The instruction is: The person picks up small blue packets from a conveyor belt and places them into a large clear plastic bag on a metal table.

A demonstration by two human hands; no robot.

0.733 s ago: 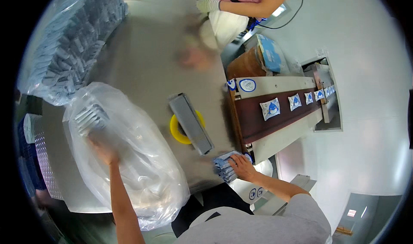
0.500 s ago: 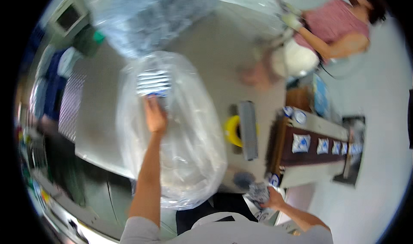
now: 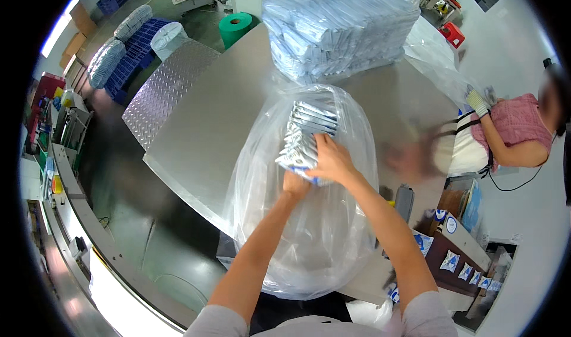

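A large clear plastic bag (image 3: 267, 218) lies open on the table in front of me. Inside it, a row of small silver-white packets (image 3: 314, 116) stands packed on edge. Nearer me, a further bunch of the packets (image 3: 295, 150) leans against that row, some with blue showing. My right hand (image 3: 334, 160) is closed on the right side of this bunch, thumb at the near end and fingers over the top. Against the bunch's near end is my left hand (image 3: 295, 185); its fingers are hidden beneath the packets.
Beyond the bag stands a big wrapped stack of pale packets (image 3: 339, 34). On the right, a conveyor (image 3: 440, 254) carries several packets, close to a grey bar-shaped object (image 3: 404, 201). A gloved co-worker (image 3: 514, 120) sits at the right. A green roll (image 3: 236, 28) stands past the table's far edge.
My right hand has come from beside the conveyor into the bag with its bunch of packets, now set against the row. My left hand has drawn back to the near end. The view has swung.
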